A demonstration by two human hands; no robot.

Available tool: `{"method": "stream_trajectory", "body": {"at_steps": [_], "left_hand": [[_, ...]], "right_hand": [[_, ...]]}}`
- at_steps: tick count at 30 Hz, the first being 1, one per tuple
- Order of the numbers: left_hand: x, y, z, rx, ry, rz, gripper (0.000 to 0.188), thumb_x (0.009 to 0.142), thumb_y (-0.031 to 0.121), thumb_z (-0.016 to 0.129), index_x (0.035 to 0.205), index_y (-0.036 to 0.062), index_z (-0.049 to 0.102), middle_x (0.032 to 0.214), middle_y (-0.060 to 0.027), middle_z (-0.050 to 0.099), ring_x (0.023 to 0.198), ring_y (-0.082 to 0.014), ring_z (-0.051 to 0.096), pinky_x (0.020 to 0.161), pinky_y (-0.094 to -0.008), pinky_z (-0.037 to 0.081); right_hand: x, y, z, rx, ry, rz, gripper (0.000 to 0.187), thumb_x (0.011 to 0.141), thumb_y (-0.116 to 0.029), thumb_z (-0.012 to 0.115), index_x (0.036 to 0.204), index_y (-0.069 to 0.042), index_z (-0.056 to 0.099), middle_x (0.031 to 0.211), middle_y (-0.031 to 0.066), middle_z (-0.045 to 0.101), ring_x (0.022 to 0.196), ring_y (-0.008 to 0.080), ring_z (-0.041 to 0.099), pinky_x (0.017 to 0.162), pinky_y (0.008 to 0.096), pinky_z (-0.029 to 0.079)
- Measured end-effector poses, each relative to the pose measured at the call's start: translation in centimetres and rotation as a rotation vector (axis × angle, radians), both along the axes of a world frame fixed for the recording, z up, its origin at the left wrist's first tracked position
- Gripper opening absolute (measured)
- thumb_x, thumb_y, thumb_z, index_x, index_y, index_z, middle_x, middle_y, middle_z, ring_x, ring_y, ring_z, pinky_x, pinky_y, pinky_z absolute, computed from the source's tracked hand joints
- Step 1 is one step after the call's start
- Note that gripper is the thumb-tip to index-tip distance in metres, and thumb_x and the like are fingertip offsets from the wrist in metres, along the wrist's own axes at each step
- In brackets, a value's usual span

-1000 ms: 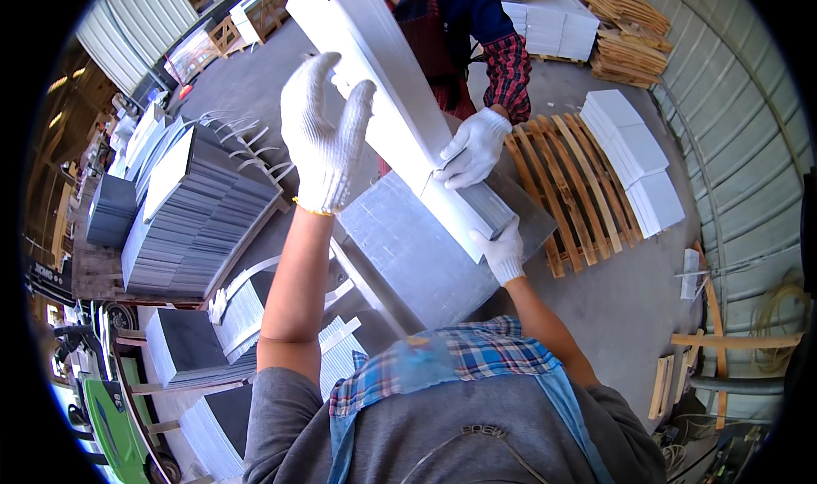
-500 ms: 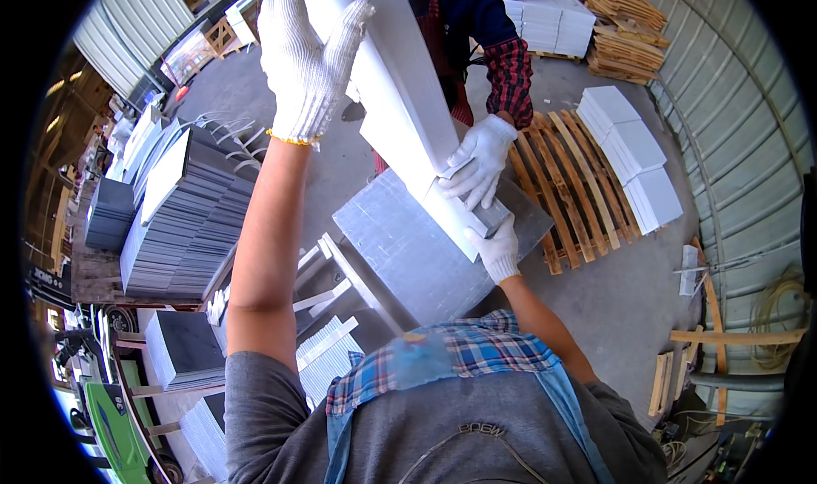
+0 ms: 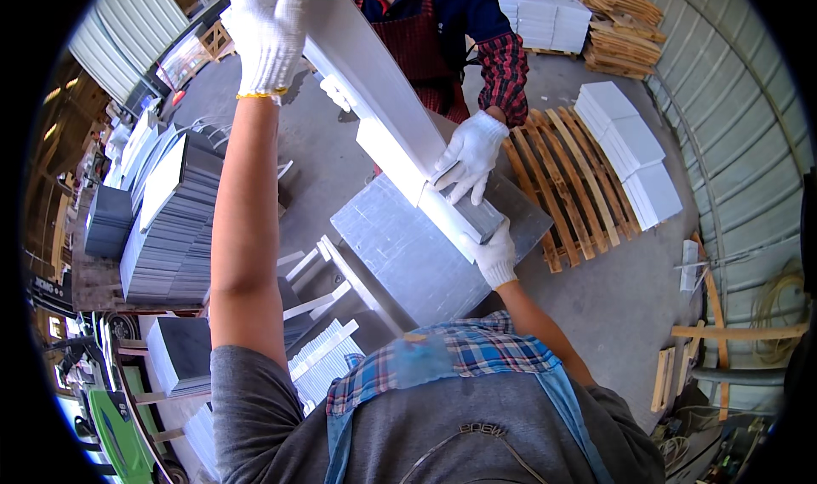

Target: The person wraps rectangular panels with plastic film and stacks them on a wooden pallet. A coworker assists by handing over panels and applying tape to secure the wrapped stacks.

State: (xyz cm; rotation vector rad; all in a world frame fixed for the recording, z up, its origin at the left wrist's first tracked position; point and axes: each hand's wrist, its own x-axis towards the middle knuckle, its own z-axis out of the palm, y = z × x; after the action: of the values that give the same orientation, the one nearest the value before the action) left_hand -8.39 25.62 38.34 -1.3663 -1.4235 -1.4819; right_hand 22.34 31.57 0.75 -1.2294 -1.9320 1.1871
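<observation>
My left hand (image 3: 264, 37), in a white knit glove, is raised at the upper left beside the far end of a long white sheet (image 3: 366, 67). Its thumb stands apart from the fingers, whose tips leave the picture. My right hand (image 3: 495, 254), also gloved, grips the near end of a dark grey block (image 3: 481, 220) lying along the white strip. A co-worker's gloved hand (image 3: 471, 155) presses on the block just beyond mine. The co-worker's other glove (image 3: 336, 93) shows at the sheet's far left edge. Beneath lies a grey metal-looking tabletop (image 3: 383, 246).
A wooden slatted pallet (image 3: 566, 186) and white stacked packages (image 3: 625, 156) are on the right. Stacked grey panels (image 3: 183, 220) stand on the left, near a white frame (image 3: 349, 280). The co-worker (image 3: 408, 50) stands across the table.
My left hand has moved left and slightly up. The tall white sheet has leaned left, uncovering more of the co-worker, whose second glove now shows. My right hand stays on the block.
</observation>
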Motion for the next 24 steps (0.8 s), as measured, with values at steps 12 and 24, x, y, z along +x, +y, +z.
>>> {"method": "stream_trajectory", "body": {"at_steps": [12, 24], "left_hand": [[-4.3, 0.3, -1.9, -0.125, -0.120, -0.294, 0.065, 0.097, 0.022, 0.065, 0.148, -0.0044, 0.035, 0.118, -0.0097, 0.057, 0.105, -0.0168, 0.059, 0.094, -0.0286, 0.048], [3.1, -1.1, 1.7, -0.408, 0.345, -0.080, 0.067, 0.082, 0.038, 0.077, 0.128, -0.0041, 0.055, 0.116, -0.0212, 0.059, 0.111, -0.0311, 0.058, 0.097, -0.0396, 0.045]], "right_hand": [[-0.4, 0.2, -1.7, 0.055, 0.031, -0.033, 0.081, 0.066, -0.035, 0.090, 0.125, 0.000, 0.047, 0.115, 0.0220, 0.068, 0.107, 0.0358, 0.067, 0.090, 0.0403, 0.053], [-0.4, 0.4, -0.7, 0.026, 0.017, -0.052, 0.085, 0.065, -0.037, 0.090, 0.127, 0.000, 0.046, 0.117, 0.0244, 0.067, 0.109, 0.0391, 0.066, 0.092, 0.0420, 0.053]]}}
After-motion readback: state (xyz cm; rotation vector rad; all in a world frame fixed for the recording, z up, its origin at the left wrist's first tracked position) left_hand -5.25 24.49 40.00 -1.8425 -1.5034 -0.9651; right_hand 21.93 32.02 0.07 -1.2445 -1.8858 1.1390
